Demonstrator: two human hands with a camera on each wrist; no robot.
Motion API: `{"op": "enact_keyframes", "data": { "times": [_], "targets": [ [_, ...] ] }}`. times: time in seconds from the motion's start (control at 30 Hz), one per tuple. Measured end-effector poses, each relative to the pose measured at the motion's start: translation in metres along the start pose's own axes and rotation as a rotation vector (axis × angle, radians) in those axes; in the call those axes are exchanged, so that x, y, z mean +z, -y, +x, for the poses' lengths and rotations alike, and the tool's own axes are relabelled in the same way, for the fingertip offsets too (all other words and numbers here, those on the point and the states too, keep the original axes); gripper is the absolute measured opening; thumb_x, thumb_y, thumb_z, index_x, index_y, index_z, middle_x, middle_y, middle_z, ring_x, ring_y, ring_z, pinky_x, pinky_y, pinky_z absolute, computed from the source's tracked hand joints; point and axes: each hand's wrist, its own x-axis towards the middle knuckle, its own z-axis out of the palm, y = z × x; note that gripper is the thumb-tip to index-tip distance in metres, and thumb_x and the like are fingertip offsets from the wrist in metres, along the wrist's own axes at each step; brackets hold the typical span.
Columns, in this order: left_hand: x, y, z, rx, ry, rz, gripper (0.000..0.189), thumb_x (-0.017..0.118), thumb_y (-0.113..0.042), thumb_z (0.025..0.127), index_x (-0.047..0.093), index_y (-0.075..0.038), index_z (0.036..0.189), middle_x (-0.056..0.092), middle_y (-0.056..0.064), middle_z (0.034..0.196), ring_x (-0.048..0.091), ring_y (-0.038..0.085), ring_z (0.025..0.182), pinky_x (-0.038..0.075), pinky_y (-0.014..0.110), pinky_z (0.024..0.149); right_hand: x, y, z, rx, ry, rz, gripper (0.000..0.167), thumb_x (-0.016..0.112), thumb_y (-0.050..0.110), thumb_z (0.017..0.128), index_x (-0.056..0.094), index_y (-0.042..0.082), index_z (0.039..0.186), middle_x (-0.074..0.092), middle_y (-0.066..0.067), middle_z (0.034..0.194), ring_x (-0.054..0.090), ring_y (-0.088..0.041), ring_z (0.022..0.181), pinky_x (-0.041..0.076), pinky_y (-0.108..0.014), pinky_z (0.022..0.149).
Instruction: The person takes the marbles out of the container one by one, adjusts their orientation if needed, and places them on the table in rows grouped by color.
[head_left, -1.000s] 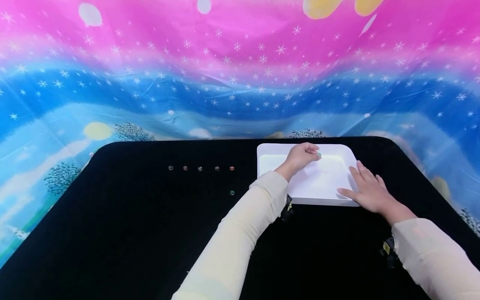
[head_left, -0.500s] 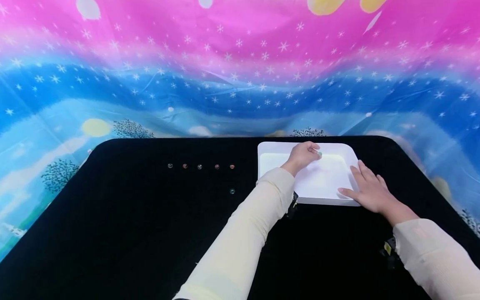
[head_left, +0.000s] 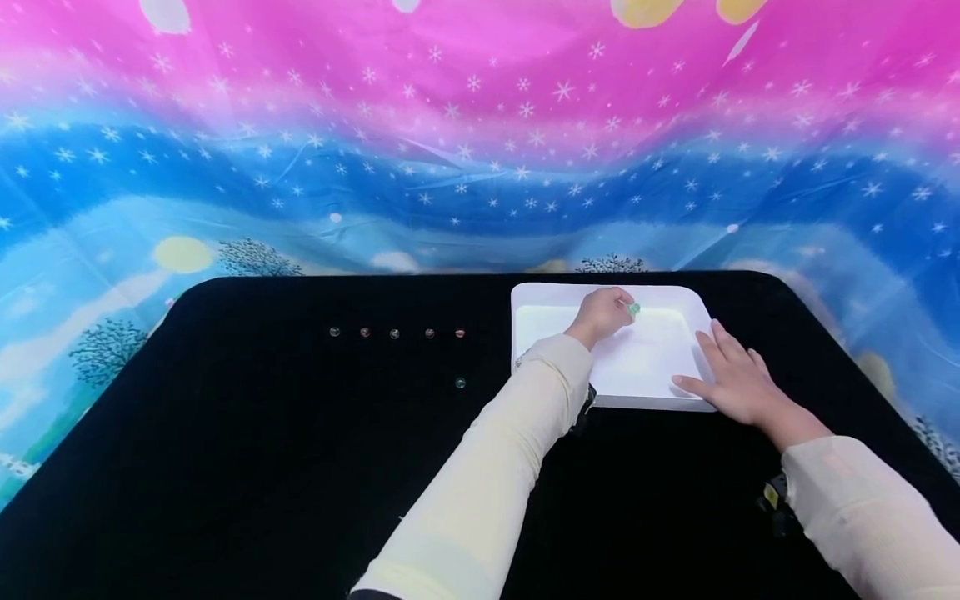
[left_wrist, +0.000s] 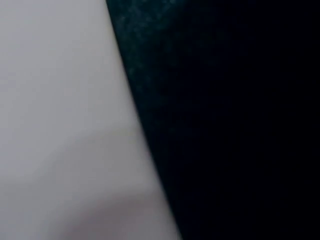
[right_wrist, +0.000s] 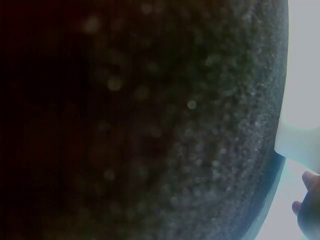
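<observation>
The left hand (head_left: 602, 315) is pinching a small green bead (head_left: 634, 309) at its fingertips, the fingers curling in close together, and is holding it over the inside of a white tray (head_left: 645, 358), toward the back wall; whether the bead is touching the tray's floor is impossible to tell. The right hand (head_left: 735, 379) is resting on the tray's right side, its fingers lying extended and spread along the wall, with the thumb reaching inward over the near right corner. The tray is sitting upright near the far edge of a black-covered worktop (head_left: 262, 467). To its left, five small round beads (head_left: 394, 333) are lying spaced apart in a row, some looking reddish and others clear, while a single greenish bead (head_left: 461, 383) is lying nearer the person, below the row's right end. Pale sleeves (head_left: 465, 475) are covering both forearms, and a pink and blue printed backdrop (head_left: 480, 150) is hanging behind. The left wrist view is showing blurred white beside dark cloth; the right wrist view is catching fingertips (right_wrist: 309, 180) near a white wall.
</observation>
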Motion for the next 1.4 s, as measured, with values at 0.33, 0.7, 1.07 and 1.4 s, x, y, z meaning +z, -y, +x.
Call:
{"op": "enact_keyframes", "data": {
  "times": [0.33,0.7,1.07,1.4],
  "targets": [
    [0.001,0.003,0.001,0.025,0.061,0.070,0.024,0.063,-0.013,0.078,0.062,-0.016,0.101,0.059,-0.006,0.092,0.052,0.005,0.080,0.038,0.014,0.065,0.000,0.001,0.000,0.004,-0.024,-0.008,0.092,0.040,0.058,0.082,0.003,-0.009,0.134,-0.015,-0.027,0.136,-0.006,-0.044,0.123,-0.002,-0.063,0.088],
    [-0.001,0.002,0.001,0.061,0.129,0.193,0.032,0.063,-0.019,0.079,0.058,-0.019,0.111,0.058,-0.007,0.101,0.050,0.005,0.090,0.034,0.013,0.079,0.000,0.003,0.000,0.005,-0.017,0.001,0.092,0.040,0.057,0.082,0.002,-0.009,0.134,-0.015,-0.027,0.136,-0.006,-0.043,0.123,-0.002,-0.063,0.089],
    [0.000,0.000,0.004,0.063,0.140,0.245,0.032,0.062,-0.020,0.080,0.057,-0.024,0.112,0.053,-0.010,0.114,0.046,0.004,0.102,0.030,0.012,0.085,-0.001,0.001,-0.001,0.007,-0.012,-0.001,0.093,0.039,0.058,0.082,0.001,-0.008,0.134,-0.016,-0.027,0.136,-0.007,-0.043,0.123,-0.002,-0.063,0.089],
    [0.000,0.001,0.009,0.038,0.168,0.276,0.037,0.061,-0.022,0.080,0.054,-0.026,0.116,0.050,-0.011,0.118,0.046,0.004,0.103,0.032,0.013,0.084,0.000,0.002,0.000,0.007,-0.034,-0.014,0.093,0.040,0.058,0.082,0.003,-0.009,0.134,-0.012,-0.028,0.136,-0.005,-0.044,0.123,-0.001,-0.063,0.089]
  ]
}}
